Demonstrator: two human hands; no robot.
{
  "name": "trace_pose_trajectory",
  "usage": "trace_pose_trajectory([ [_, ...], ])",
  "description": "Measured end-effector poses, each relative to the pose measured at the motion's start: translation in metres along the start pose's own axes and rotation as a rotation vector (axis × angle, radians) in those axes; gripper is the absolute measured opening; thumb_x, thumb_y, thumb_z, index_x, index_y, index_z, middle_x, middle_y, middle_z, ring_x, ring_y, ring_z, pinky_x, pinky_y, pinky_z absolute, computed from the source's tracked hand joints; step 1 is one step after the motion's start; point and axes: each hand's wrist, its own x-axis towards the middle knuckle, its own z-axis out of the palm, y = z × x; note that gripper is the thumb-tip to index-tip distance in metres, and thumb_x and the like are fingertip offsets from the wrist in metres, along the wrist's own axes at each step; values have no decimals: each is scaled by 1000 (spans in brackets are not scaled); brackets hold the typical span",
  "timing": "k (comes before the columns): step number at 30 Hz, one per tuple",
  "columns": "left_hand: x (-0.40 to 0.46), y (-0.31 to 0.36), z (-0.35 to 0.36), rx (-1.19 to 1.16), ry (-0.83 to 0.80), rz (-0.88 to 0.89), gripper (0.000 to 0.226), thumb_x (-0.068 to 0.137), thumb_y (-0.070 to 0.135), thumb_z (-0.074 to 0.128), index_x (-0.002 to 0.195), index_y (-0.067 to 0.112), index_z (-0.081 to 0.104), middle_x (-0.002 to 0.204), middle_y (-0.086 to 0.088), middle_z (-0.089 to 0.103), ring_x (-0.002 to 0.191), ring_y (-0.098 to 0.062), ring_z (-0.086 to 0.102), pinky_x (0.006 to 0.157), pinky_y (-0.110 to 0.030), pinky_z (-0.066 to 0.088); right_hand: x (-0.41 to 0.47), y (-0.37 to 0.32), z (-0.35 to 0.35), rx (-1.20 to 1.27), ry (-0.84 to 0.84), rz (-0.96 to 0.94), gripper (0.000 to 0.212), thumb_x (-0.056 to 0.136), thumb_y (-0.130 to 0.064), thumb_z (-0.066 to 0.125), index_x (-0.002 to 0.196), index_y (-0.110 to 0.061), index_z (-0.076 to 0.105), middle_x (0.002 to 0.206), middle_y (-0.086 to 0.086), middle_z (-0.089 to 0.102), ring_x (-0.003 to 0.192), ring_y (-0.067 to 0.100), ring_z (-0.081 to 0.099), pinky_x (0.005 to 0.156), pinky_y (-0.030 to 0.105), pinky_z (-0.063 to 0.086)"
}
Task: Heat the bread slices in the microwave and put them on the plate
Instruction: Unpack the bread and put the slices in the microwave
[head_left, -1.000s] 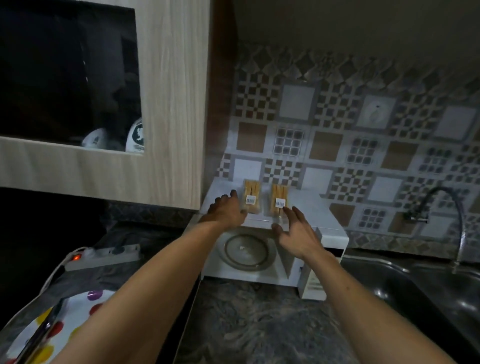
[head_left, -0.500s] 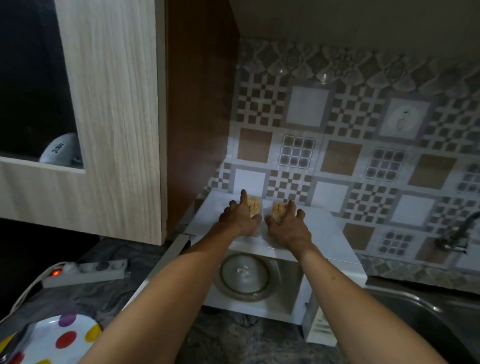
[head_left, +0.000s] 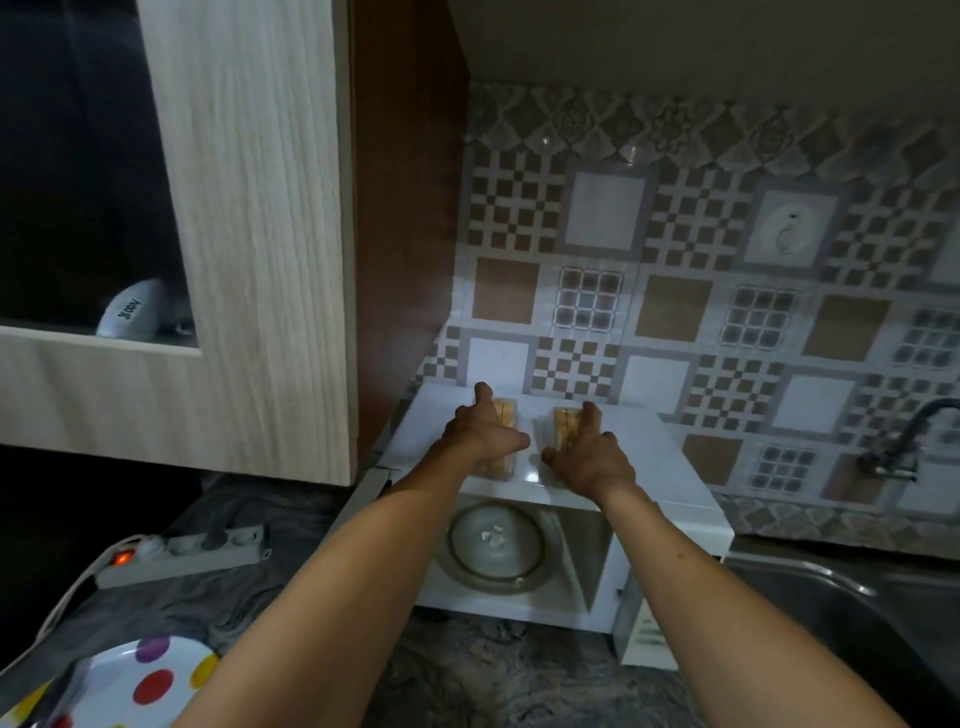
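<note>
Beneath my hands sits the white microwave (head_left: 670, 457), door open, glass turntable (head_left: 496, 545) showing below my wrists. Down by my left elbow lies the spotted plate (head_left: 114, 680). On the microwave's top, my left hand (head_left: 480, 434) grips one bread pack (head_left: 505, 410); my right hand (head_left: 589, 457) grips the other bread pack (head_left: 566, 423).

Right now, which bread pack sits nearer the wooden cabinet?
The left pack, under the left hand; the other pack lies toward the tap.
</note>
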Motion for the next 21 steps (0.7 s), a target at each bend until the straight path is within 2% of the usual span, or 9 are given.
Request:
trace_pose_trajectory([
  [2,-11,-7,-3,-31,-13,0,104,57,51,69,142,39,11,129,-12,51,114,-35,53,96,-49,50,-13,2,-1,44,16,-2,100,88,-46,69,159,-30,0,144,20,45,126,39,53,105,47,44],
  [5,-38,-16,-9,-48,-27,31,98,61,47,69,140,40,12,129,-11,49,116,-36,51,97,-49,48,-40,2,-2,99,51,16,97,87,-42,73,158,-32,6,144,18,47,126,39,53,104,47,45],
  [8,-66,-23,-8,-61,41,77,78,66,40,69,126,35,21,119,-11,49,107,-35,52,92,-49,49,-68,4,-2,119,104,1,94,85,-42,74,156,-34,12,139,16,51,122,38,55,101,46,48],
  [10,-88,-34,-4,-67,89,120,73,68,39,72,121,32,23,114,-10,49,102,-33,53,87,-47,50,-96,7,1,127,156,-20,91,83,-43,74,152,-34,16,134,14,55,117,37,57,97,46,49],
  [13,-115,-47,4,-47,105,150,77,71,44,75,124,32,21,114,-8,46,102,-32,51,84,-46,50,-135,13,6,125,213,-41,88,81,-46,74,149,-36,18,129,12,57,113,38,59,92,45,49],
  [16,-142,-61,18,34,93,177,78,74,50,70,128,28,19,124,-13,43,111,-37,49,92,-49,47,-171,25,15,176,247,-22,86,81,-42,76,148,-38,22,132,12,55,113,39,59,90,45,51],
  [21,-186,-90,53,37,107,198,85,74,45,72,138,22,20,119,-18,54,105,-40,58,80,-40,47,-219,64,42,158,200,24,84,81,-33,78,149,-35,28,132,11,59,114,34,60,90,42,52],
])
